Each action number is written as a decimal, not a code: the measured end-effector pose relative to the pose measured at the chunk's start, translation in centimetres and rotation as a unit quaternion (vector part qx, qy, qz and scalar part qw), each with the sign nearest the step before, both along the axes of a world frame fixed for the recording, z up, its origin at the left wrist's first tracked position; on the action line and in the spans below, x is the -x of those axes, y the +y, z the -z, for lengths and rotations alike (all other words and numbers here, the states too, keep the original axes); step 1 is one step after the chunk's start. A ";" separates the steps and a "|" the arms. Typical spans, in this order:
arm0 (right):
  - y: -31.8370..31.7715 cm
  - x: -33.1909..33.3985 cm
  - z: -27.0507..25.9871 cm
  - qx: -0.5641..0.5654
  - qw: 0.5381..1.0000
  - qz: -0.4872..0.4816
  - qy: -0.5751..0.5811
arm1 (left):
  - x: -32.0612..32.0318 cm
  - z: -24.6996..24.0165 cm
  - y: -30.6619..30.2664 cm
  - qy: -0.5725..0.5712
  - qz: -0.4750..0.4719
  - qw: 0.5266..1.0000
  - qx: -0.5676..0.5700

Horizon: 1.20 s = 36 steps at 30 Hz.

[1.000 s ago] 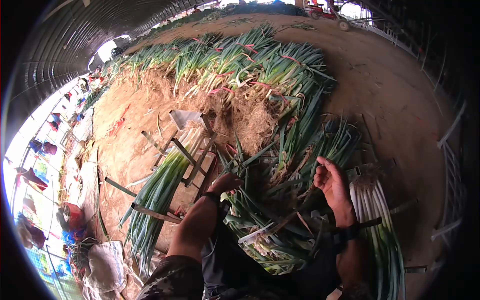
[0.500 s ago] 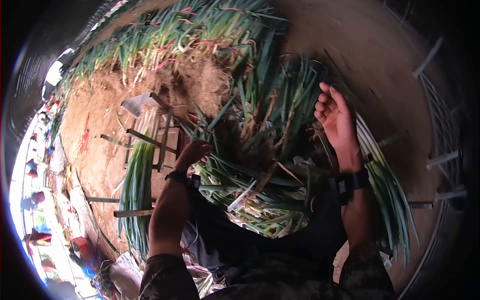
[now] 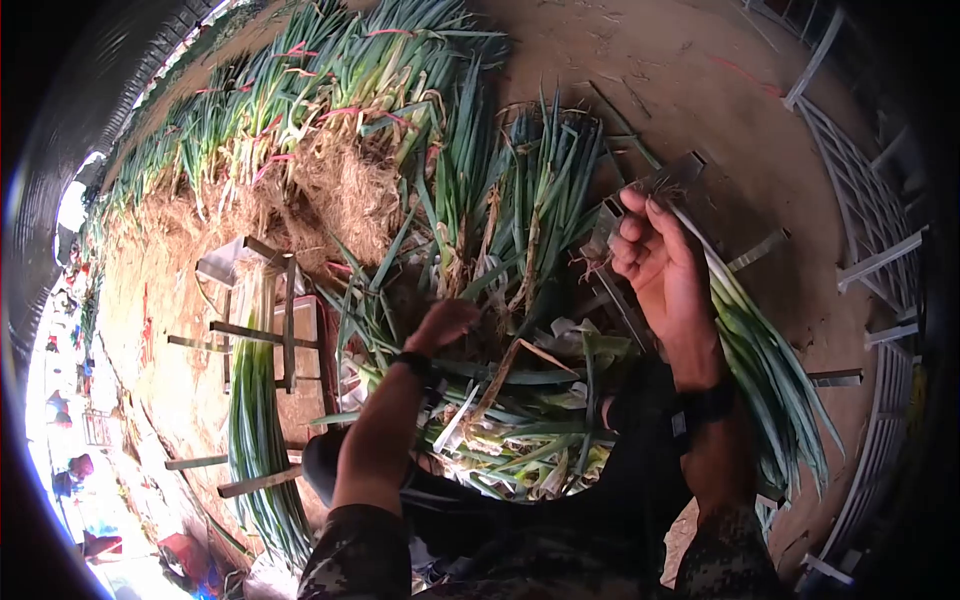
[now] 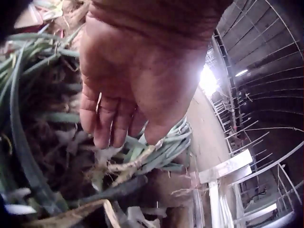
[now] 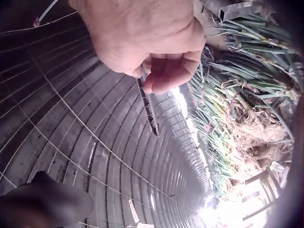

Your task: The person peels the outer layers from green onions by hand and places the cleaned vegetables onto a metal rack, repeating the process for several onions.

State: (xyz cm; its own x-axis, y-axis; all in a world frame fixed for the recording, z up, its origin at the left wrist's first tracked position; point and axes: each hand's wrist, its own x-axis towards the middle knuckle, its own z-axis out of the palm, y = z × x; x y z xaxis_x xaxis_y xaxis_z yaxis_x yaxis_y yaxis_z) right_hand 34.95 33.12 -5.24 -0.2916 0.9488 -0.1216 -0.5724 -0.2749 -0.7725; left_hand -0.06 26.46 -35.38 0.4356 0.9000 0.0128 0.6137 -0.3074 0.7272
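Observation:
My left hand (image 3: pixel 445 322) hangs palm down over loose green onion leaves (image 4: pixel 31 128), fingers loosely bent and holding nothing. In the left wrist view the fingers lie in front of more green onions (image 4: pixel 164 152). On the right, my right hand (image 3: pixel 660 262) is raised with its fingers curled. A slim dark strip with a pale edge (image 5: pixel 149 111) sticks out from between its thumb and fingers; its kind cannot be told. Beside this hand, a bundle of clean green onions (image 3: pixel 755 345) lies on a metal rack (image 3: pixel 760 250), its root end partly behind the fingers.
Another bundle of cleaned green onions (image 3: pixel 252 400) rests on a metal rack (image 3: pixel 290 330) at the left. Red-tied, rooted bunches (image 3: pixel 330 110) spread across the ground ahead. Unpeeled green onions (image 3: pixel 540 190) stand between the racks. White railings (image 3: pixel 860 220) line the right side.
The head view has swung down and right. My left hand has moved forward over the leaves, and my right hand now overlaps the root end of the right bundle.

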 end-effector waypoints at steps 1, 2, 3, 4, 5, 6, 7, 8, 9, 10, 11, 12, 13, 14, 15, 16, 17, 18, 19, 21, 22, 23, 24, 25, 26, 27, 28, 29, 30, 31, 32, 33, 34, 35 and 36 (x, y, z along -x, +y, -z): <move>-0.1 -0.2 0.0 0.000 1.000 0.001 0.002 | -2.1 0.2 0.5 -0.024 0.001 1.000 0.013; -0.2 -0.2 -0.1 -0.001 1.000 0.001 0.005 | -3.8 1.8 1.0 -0.032 -0.036 0.997 0.059; -0.6 -0.1 -0.5 0.006 1.000 0.013 0.002 | -5.1 4.2 1.7 -0.040 -0.072 0.991 0.104; -0.7 -0.2 -0.7 0.016 1.000 0.010 -0.003 | -6.6 4.7 2.5 -0.046 -0.123 0.981 0.140; -0.8 -0.1 -0.8 0.019 1.000 0.017 -0.013 | -8.1 5.2 3.3 -0.054 -0.174 0.968 0.174; -1.0 -0.1 -0.9 0.023 0.999 0.024 -0.024 | -9.8 3.6 3.8 -0.061 -0.240 0.948 0.199; -1.2 0.0 -1.1 0.032 0.999 0.025 -0.031 | -11.0 2.9 4.2 -0.067 -0.303 0.923 0.225; -1.2 -0.1 -1.0 0.040 0.999 0.017 -0.026 | -11.4 5.4 4.9 -0.079 -0.307 0.928 0.194; -1.2 0.0 -1.0 0.039 0.999 0.015 -0.024 | -11.4 9.7 5.8 -0.091 -0.309 0.932 0.163; -1.3 0.0 -0.9 0.039 0.999 0.012 -0.023 | -11.7 12.9 6.4 -0.103 -0.312 0.935 0.133; -1.4 0.0 -0.6 0.029 0.999 0.010 -0.035 | -11.9 13.8 6.7 -0.053 -0.310 0.941 0.129; -1.3 0.2 -0.4 0.027 0.998 0.012 -0.047 | -12.1 14.6 7.1 -0.051 -0.298 0.937 0.174; -1.2 0.3 -0.4 0.028 0.998 0.010 -0.049 | -12.3 15.0 7.5 -0.047 -0.287 0.932 0.217; -1.1 0.5 -0.4 0.030 0.998 0.007 -0.049 | -12.5 15.3 7.7 -0.042 -0.276 0.924 0.260; -0.8 0.6 -0.4 0.031 0.998 0.007 -0.052 | -13.0 15.5 7.2 0.022 -0.304 0.935 0.184; -0.5 0.7 -0.1 0.032 0.998 0.006 -0.053 | -13.0 12.7 7.4 0.030 -0.282 0.932 0.225; -0.4 0.8 0.1 0.034 0.998 0.004 -0.052 | -12.7 6.9 7.7 0.040 -0.260 0.927 0.266; -0.3 1.2 0.0 0.036 0.997 0.002 -0.064 | -12.4 3.2 7.8 0.052 -0.239 0.921 0.304; -0.1 1.6 -0.2 0.036 0.997 0.001 -0.073 | -11.9 4.0 8.0 -0.013 -0.217 0.924 0.313; 0.4 2.0 -0.1 0.039 0.998 -0.011 -0.043 | -11.6 -1.5 8.9 -0.060 -0.158 0.928 0.332; 0.7 2.2 0.2 0.035 0.998 -0.010 -0.042 | -11.2 -4.8 9.0 -0.083 -0.127 0.928 0.340; 0.9 2.4 0.5 0.031 0.999 -0.010 -0.042 | -10.6 -7.5 8.7 -0.184 -0.123 0.921 0.320; 1.0 2.7 0.7 0.028 0.999 -0.010 -0.043 | -10.1 -10.0 8.1 -0.283 -0.117 0.905 0.295; 1.0 3.0 0.8 0.028 0.999 -0.011 -0.040 | -9.6 -12.2 7.4 -0.380 -0.108 0.879 0.266; 1.0 3.3 0.9 0.037 0.999 -0.004 -0.038 | -9.7 -14.0 6.7 -0.451 -0.124 0.846 0.256; 1.0 3.7 0.9 0.045 0.998 0.003 -0.037 | -9.5 -17.1 5.5 -0.473 -0.128 0.834 0.255; 0.8 4.1 1.0 0.054 0.998 0.009 -0.035 | -9.4 -20.3 4.1 -0.495 -0.131 0.821 0.253; 0.6 4.6 1.1 0.048 0.998 0.011 -0.050 | -9.1 -22.4 2.6 -0.470 -0.124 0.843 0.232; 0.5 5.0 1.6 0.047 0.996 -0.001 -0.073 | -8.8 -24.2 1.1 -0.443 -0.115 0.864 0.209; 0.4 5.4 1.8 0.060 0.995 -0.016 -0.084 | -8.3 -26.1 -0.4 -0.414 -0.106 0.885 0.186; 0.3 5.9 2.0 0.073 0.992 -0.029 -0.094 | -7.4 -28.4 -2.1 -0.369 -0.061 0.902 0.216; 0.4 6.3 2.6 0.082 0.989 -0.053 -0.107 | -7.3 -29.4 -3.7 -0.359 -0.060 0.907 0.210; 0.2 6.9 2.5 0.082 0.988 -0.072 -0.108 | -7.4 -29.8 -5.6 -0.349 -0.058 0.913 0.205; 0.2 7.4 2.6 0.072 0.989 -0.115 -0.064 | -7.2 -29.9 -7.1 -0.370 -0.056 0.894 0.245; 0.1 7.8 2.8 0.063 0.985 -0.158 -0.023 | -7.0 -30.1 -8.4 -0.330 -0.038 0.907 0.258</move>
State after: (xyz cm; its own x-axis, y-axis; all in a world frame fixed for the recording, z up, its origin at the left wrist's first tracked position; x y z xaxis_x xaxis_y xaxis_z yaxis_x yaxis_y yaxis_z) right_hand 27.15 33.22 -8.06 -0.5609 0.7881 -0.2533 -0.4075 -0.5292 -0.7442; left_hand 6.90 18.10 -5.32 0.4219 0.8880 -0.1831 -0.0032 0.2034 0.9791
